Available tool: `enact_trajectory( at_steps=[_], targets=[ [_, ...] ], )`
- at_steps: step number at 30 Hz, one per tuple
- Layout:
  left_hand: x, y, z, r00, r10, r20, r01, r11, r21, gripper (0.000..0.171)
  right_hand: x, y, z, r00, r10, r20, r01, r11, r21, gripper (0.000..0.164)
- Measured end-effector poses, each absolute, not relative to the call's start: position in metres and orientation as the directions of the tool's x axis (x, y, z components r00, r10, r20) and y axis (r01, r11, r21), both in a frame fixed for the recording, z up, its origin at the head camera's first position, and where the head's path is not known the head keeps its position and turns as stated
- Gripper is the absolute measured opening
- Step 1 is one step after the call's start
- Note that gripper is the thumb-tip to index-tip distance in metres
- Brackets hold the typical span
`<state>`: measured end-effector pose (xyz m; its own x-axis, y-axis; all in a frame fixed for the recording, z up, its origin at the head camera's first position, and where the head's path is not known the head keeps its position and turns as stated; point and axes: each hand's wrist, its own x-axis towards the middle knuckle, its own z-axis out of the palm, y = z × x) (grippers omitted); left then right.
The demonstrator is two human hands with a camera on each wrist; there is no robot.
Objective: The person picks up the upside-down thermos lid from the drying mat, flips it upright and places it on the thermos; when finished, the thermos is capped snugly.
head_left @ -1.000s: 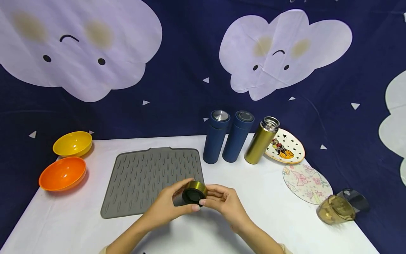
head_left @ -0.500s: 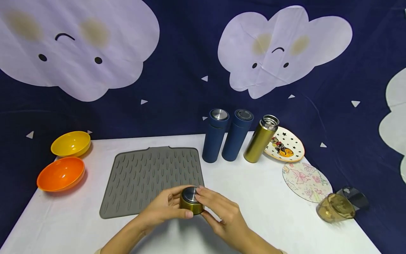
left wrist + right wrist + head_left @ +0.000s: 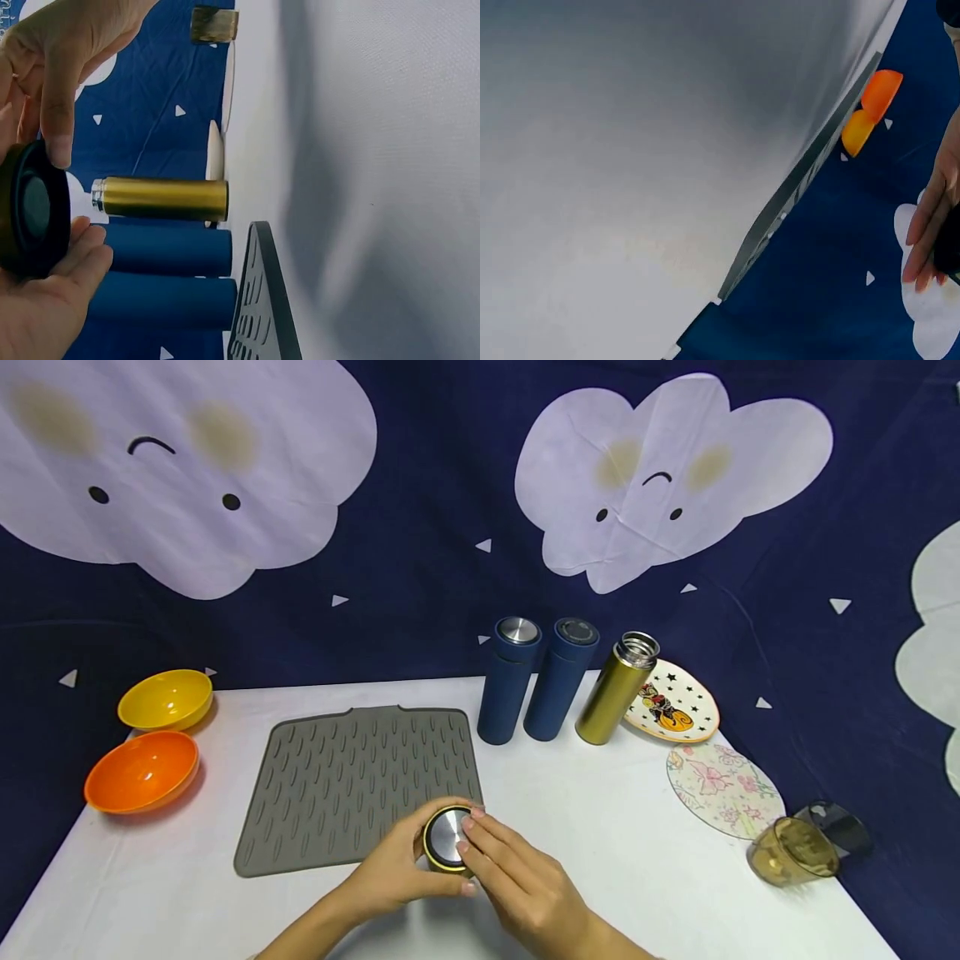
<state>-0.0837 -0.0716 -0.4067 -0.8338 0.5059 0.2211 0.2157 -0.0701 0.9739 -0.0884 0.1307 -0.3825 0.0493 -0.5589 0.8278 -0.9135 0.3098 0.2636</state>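
Note:
Both hands hold a gold thermos lid (image 3: 445, 839) over the table's front middle, its silver top tipped toward the head camera. My left hand (image 3: 401, 864) grips its side, with the thumb along the near edge. Fingertips of my right hand (image 3: 528, 889) lie on the top's right part. In the left wrist view, the lid's dark underside (image 3: 36, 206) shows, and the right thumb touches its rim. An uncapped gold thermos (image 3: 617, 692) stands at the back, beside two capped blue thermoses (image 3: 508, 685). The right wrist view catches only part of the left hand (image 3: 939, 195) and a dark piece of lid.
A grey ridged mat (image 3: 360, 785) lies just behind the hands. Yellow (image 3: 167, 702) and orange (image 3: 142, 774) bowls are at left. At right are a star-patterned plate (image 3: 678, 702), a round floral mat (image 3: 723, 789) and an amber cup (image 3: 791, 853) by the table edge.
The lid has been turned over from its dark underside to its silver top, then tilted further toward the head camera. The right hand has shifted from the lid's side onto its top.

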Motion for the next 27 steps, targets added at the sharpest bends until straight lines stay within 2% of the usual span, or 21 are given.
enact_trajectory(
  at_steps=[1, 3, 6, 9, 11, 15, 18, 20, 23, 27],
  targets=[
    [-0.084, -0.070, -0.407, -0.841, 0.492, 0.226, 0.231, -0.050, 0.972, 0.066, -0.089, 0.132, -0.384, 0.036, -0.562, 0.826, -0.911, 0.321, 0.258, 0.022],
    [-0.084, -0.069, -0.407, -0.856, 0.461, 0.233, 0.248, -0.027, 0.968, 0.064, -0.091, 0.136, -0.389, -0.038, -0.568, 0.822, -0.915, 0.351, 0.200, 0.024],
    [-0.084, -0.068, -0.405, -0.878, 0.416, 0.236, 0.258, -0.003, 0.966, 0.063, -0.101, 0.148, -0.396, -0.230, -0.515, 0.826, -0.892, 0.452, 0.033, 0.034],
    [-0.085, -0.069, -0.403, -0.893, 0.385, 0.234, 0.259, 0.013, 0.966, 0.063, -0.123, 0.169, -0.397, -0.452, -0.352, 0.819, -0.795, 0.575, -0.192, 0.058],
    [-0.085, -0.070, -0.402, -0.899, 0.373, 0.231, 0.263, 0.038, 0.964, 0.064, -0.145, 0.188, -0.393, -0.556, -0.185, 0.811, -0.689, 0.648, -0.324, 0.071],
    [-0.084, -0.072, -0.402, -0.906, 0.363, 0.217, 0.260, 0.073, 0.963, 0.065, -0.197, 0.227, -0.380, -0.668, 0.169, 0.725, -0.426, 0.712, -0.558, 0.086],
    [-0.084, -0.073, -0.402, -0.909, 0.357, 0.213, 0.258, 0.082, 0.963, 0.066, -0.232, 0.251, -0.376, -0.752, 0.332, 0.570, -0.245, 0.662, -0.708, 0.094],
    [-0.083, -0.072, -0.401, -0.913, 0.354, 0.201, 0.246, 0.086, 0.965, 0.067, -0.248, 0.263, -0.377, -0.811, 0.355, 0.465, -0.164, 0.625, -0.763, 0.100],
    [-0.082, -0.072, -0.399, -0.915, 0.358, 0.186, 0.230, 0.084, 0.969, 0.068, -0.265, 0.275, -0.381, -0.880, 0.324, 0.346, -0.104, 0.580, -0.808, 0.103],
    [-0.083, -0.072, -0.397, -0.911, 0.366, 0.189, 0.229, 0.068, 0.971, 0.067, -0.276, 0.278, -0.385, -0.922, 0.300, 0.246, -0.068, 0.498, -0.864, 0.089]
  ],
)
